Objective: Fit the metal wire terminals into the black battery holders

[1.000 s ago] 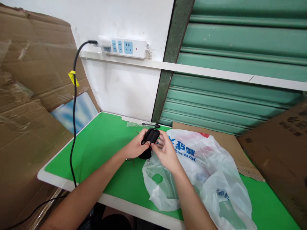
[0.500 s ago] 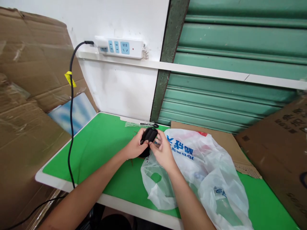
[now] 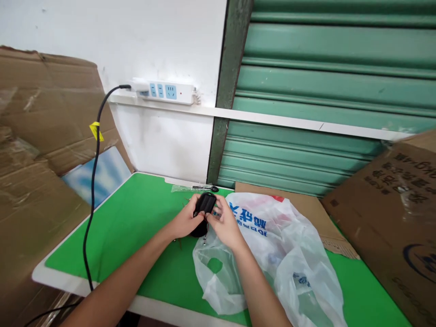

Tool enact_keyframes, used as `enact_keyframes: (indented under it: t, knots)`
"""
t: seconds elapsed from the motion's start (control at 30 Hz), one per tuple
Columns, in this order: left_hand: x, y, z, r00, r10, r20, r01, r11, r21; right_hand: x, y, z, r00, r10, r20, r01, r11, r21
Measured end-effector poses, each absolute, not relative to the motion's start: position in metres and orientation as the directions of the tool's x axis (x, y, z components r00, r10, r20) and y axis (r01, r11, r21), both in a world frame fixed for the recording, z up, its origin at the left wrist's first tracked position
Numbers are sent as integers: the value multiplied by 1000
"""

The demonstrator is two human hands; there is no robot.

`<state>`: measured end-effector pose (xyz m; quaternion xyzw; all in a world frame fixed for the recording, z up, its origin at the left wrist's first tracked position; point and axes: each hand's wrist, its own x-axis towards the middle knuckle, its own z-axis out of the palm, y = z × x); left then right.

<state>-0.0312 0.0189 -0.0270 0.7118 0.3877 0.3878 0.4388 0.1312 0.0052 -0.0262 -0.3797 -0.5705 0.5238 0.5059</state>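
Note:
Both hands grip a small black rounded object, like a case or pouch, held just above the green table; its exact kind does not show. My left hand is closed on its left side, thumb on the near face. On the other side my right hand is closed around its edge, the thumb pressing near its lower part. Below the hands lies another dark piece, partly hidden. A thin cord with a small shiny end dangles beneath the right thumb.
A white plastic bag with blue print lies right of the hands. Behind them is a black spoon with clear wrapping. Cardboard stands left, a carton right. A black cable runs from the power strip.
The camera view has shifted, so the wall and table sit lower and further left in the picture. Both hands keep their hold on the black object, with little change in grip.

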Motion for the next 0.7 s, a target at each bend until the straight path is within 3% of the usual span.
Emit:
enact_keyframes:
  t: [0.5,0.6,0.7]
  knots:
    - [-25,18,-24,350,905,242,185,-320,929,130,1,-24,-132,971,200,-94,189,-978]
    - [-31,4,-14,356,920,165,108,-216,970,138,0,-12,-152,975,161,-171,135,-976]
    - [-44,-37,-13,277,960,-31,-5,34,999,147,2,-5,-135,987,90,-330,41,-943]
